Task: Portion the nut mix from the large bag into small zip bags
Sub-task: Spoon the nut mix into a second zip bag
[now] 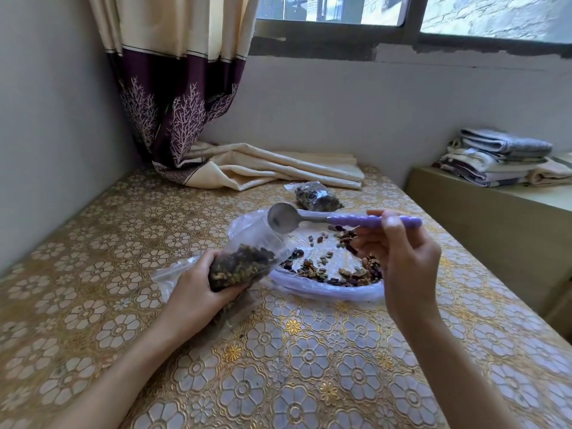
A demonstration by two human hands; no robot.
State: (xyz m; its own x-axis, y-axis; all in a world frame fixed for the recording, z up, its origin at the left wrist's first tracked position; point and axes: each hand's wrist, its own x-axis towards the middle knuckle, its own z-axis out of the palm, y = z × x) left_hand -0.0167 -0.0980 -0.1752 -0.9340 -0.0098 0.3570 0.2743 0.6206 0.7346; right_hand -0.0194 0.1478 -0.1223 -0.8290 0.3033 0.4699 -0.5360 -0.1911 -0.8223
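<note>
My left hand point(198, 283) grips a small clear zip bag point(244, 261) partly filled with nut mix, tilted with its open mouth toward the upper right. My right hand point(402, 258) pinches the purple handle of a metal scoop point(283, 218), whose empty bowl sits at the bag's mouth. Below the scoop lies a large clear bag spread over a lilac plate point(325, 289), with loose nut mix point(337, 267) scattered on it. A filled small bag point(315, 198) lies farther back on the table.
The table carries a gold floral cloth point(278, 366). A cream curtain end point(272, 168) lies folded at the back, against the wall. To the right stands a low cabinet point(483, 218) with stacked folded towels point(498, 156). More clear plastic lies under my left hand.
</note>
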